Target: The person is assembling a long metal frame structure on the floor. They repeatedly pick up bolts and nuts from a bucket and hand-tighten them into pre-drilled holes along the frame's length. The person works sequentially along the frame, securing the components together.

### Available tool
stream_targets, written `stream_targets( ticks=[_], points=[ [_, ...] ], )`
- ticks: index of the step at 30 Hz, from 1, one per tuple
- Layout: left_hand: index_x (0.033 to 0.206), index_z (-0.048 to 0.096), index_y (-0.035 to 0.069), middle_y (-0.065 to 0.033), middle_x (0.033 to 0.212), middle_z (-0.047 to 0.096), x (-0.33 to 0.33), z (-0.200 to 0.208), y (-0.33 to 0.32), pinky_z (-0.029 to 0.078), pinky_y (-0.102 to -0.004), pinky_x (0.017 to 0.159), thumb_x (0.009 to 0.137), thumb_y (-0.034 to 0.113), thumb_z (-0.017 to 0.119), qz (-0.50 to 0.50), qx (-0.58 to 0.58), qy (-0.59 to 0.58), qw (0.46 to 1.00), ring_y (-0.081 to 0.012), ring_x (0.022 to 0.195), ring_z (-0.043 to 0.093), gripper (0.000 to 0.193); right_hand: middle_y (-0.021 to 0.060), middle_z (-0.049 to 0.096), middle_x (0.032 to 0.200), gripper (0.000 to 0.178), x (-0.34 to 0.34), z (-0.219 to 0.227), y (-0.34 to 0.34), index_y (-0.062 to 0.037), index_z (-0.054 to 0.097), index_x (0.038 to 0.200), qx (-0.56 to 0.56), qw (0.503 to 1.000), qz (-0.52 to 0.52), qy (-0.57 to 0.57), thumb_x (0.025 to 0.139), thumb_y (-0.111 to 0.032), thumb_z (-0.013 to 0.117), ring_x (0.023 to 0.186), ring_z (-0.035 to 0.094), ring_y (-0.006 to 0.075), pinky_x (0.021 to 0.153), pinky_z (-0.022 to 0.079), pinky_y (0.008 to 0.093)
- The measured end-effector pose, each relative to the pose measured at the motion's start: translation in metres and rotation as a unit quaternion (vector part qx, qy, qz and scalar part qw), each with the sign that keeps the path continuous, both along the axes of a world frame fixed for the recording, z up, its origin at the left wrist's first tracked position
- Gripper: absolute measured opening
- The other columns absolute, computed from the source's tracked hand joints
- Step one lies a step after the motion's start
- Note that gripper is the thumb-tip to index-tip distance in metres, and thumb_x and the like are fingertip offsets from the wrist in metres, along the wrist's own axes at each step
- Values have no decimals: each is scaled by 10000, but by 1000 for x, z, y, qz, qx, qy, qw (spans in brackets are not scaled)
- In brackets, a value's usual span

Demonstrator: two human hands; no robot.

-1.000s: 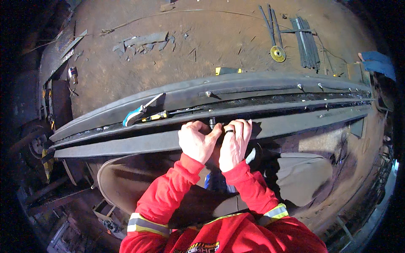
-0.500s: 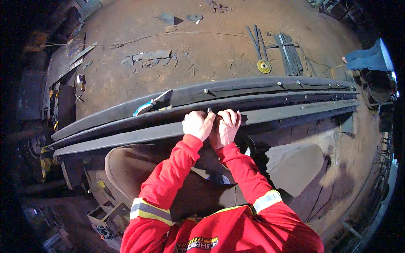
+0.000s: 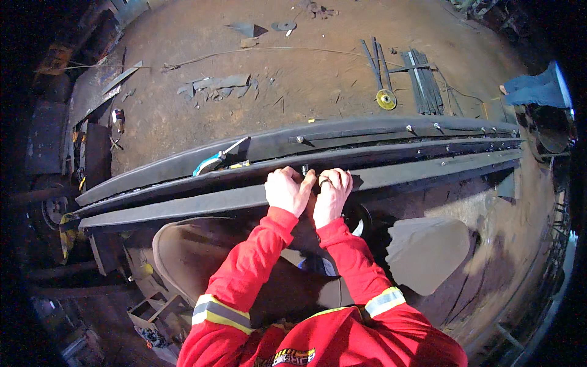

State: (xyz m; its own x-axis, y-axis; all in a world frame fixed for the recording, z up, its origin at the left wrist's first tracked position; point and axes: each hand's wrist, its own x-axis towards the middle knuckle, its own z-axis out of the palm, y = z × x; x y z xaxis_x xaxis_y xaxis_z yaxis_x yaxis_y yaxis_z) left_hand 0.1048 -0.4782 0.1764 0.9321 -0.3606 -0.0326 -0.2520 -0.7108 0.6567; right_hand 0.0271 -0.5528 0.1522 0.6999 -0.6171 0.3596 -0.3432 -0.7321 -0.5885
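Long dark metal beams (image 3: 202,197) lie side by side across my front, with several bolts (image 3: 300,140) standing up along them. My left hand (image 3: 287,191) is at the nearest beam, its fingers curled and its thumb pointing at a small bolt (image 3: 305,167) on the middle beam. Close beside it, my right hand (image 3: 332,191) is closed over the same beam edge. Whatever the fingers of either hand pinch is hidden under them. Left of my hands, a blue-and-white screwdriver (image 3: 211,163) rests on the beams, its shaft pointing up to the right.
Beyond the beams a yellow disc (image 3: 386,99) lies by dark bars (image 3: 422,82) on the brown floor. Metal scraps (image 3: 221,84) and a cable (image 3: 244,49) lie farther left. A wooden box (image 3: 150,309) stands at lower left. At far right is another person's blue-clad leg (image 3: 535,88).
My hands have shifted only slightly, and the right fingers have curled in more. The whole view has tilted a little. The screwdriver stays on the beams.
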Motion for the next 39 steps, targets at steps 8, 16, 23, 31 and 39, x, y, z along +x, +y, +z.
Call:
stream_targets(
  ticks=[8,16,23,31,39],
  points=[
    [789,676,-40,-249,754,621,3,15,0,480,-414,640,763,360,676,-66,54,74,994,-359,696,599,400,2,580,1003,175,3,8,6,-65,638,762,39,999,3,22,710,-231,627,1099,499,232,1030,271,535],
    [635,641,-48,-171,554,572,9,11,-3,446,-352,523,655,309,765,-1,-9,119,993,-277,500,553,379,60,548,1045,126,4,15,1,-49,562,857,55,992,-7,112,765,-136,566,1129,474,257,1075,255,525],
    [626,612,-21,-174,613,570,10,18,-8,439,-391,621,707,291,740,-28,23,69,997,-325,633,547,347,59,568,1010,120,2,12,-2,-56,561,851,77,991,8,112,767,-142,567,1101,503,254,1057,273,531],
    [701,636,-40,-209,685,594,14,29,-7,448,-414,665,806,246,640,-82,39,88,992,-357,683,561,304,24,583,1001,211,2,7,2,-81,625,814,48,995,22,79,703,-258,655,1115,507,249,1027,253,554],
    [661,656,-62,-168,521,579,12,26,-11,461,-322,504,676,264,716,33,-23,209,977,-206,474,575,333,36,540,1088,142,-3,1,3,-51,576,878,26,993,21,117,809,-174,557,1199,427,246,1086,216,553]
  ],
)
